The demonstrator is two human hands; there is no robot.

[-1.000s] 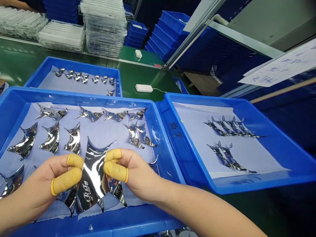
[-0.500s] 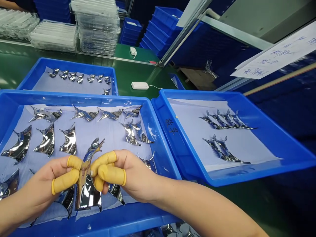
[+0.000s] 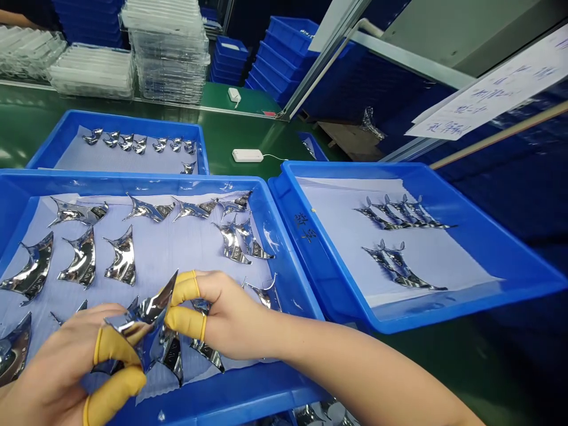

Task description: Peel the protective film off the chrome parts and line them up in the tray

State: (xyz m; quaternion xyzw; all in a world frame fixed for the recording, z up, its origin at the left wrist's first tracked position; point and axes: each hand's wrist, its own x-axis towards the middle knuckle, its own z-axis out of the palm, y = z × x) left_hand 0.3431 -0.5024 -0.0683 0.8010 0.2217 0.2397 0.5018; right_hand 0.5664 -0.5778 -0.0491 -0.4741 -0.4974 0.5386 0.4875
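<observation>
Both of my hands wear yellow finger cots and hold one curved, mirror-bright chrome part [image 3: 148,322] above the near blue tray [image 3: 284,236]. My left hand [image 3: 75,361] grips its lower left side between thumb and fingers. At its right edge, my right hand [image 3: 217,310] pinches it with thumb and forefinger. The part is tilted, one pointed tip facing up. Beneath and around it, similar chrome parts [image 3: 122,255] lie in rows on white paper in the tray. My hands and the held part hide some of them.
To the right, another blue tray [image 3: 461,313] carries several slim chrome parts [image 3: 399,266]. A third blue tray [image 3: 202,148] behind holds small chrome pieces. Stacked clear plastic trays [image 3: 164,53] and blue bins [image 3: 284,59] stand farther back. A white box with a cord [image 3: 247,155] rests on the green table.
The chrome part has turned from upright to tilted, with its surface facing differently. My left hand has shifted down and left and changed its hold. The view has moved slightly.
</observation>
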